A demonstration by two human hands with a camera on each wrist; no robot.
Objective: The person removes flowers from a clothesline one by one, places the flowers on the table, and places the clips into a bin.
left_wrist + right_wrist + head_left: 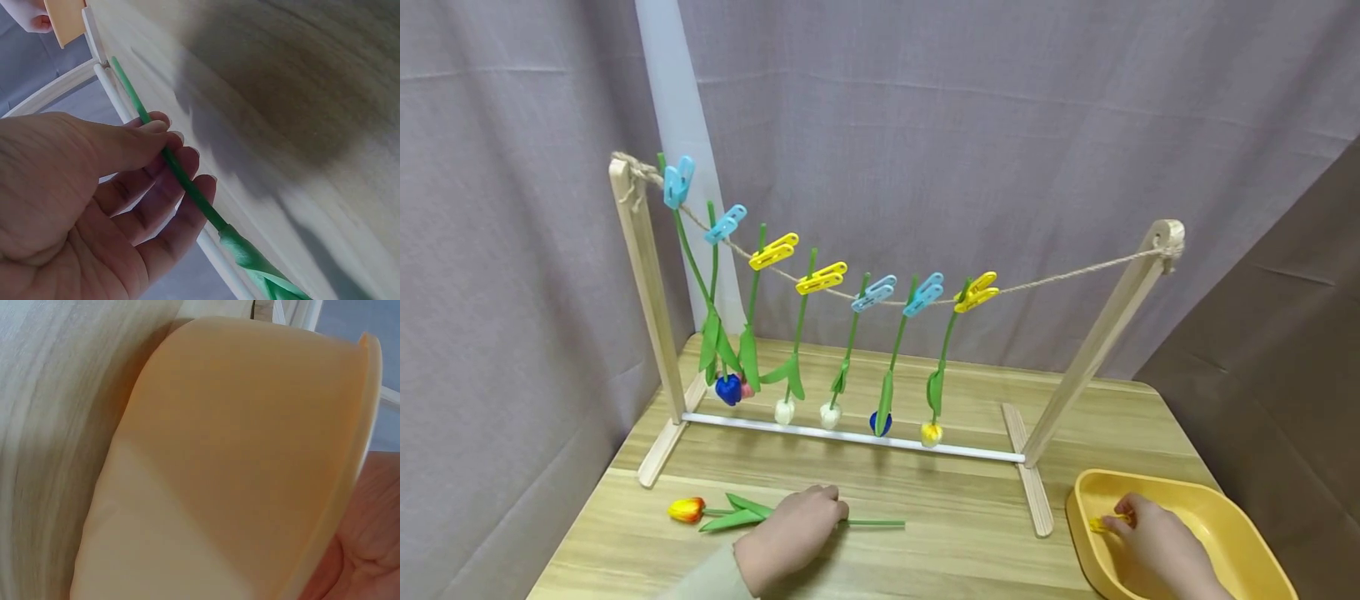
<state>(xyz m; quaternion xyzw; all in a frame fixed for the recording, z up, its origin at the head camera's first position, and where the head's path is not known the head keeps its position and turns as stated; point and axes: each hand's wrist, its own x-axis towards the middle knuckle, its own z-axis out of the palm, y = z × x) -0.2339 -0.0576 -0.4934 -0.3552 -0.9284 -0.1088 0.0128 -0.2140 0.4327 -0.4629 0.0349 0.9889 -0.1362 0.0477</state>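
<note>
Near the table's front, an artificial tulip (pixel 687 510) with a yellow-orange bloom points left. My left hand (pixel 797 529) pinches its green stem (pixel 194 195) between thumb and fingers, as the left wrist view shows. Over at the right, my right hand (pixel 1165 546) reaches into the yellow tub (pixel 1247 533) and holds a yellow clothespin (pixel 1099 524) by its fingertips. In the right wrist view the tub's wall (pixel 237 425) hides the fingers and the clothespin; only part of the palm (pixel 375 531) shows.
A wooden stand (pixel 1105 342) with a white crossbar (pixel 842 435) spans the table. On its sagging twine (pixel 1067 273), blue clothespins (pixel 877 293) and yellow clothespins (pixel 822 278) hold several tulips upside down. Grey curtains (pixel 962 167) hang behind.
</note>
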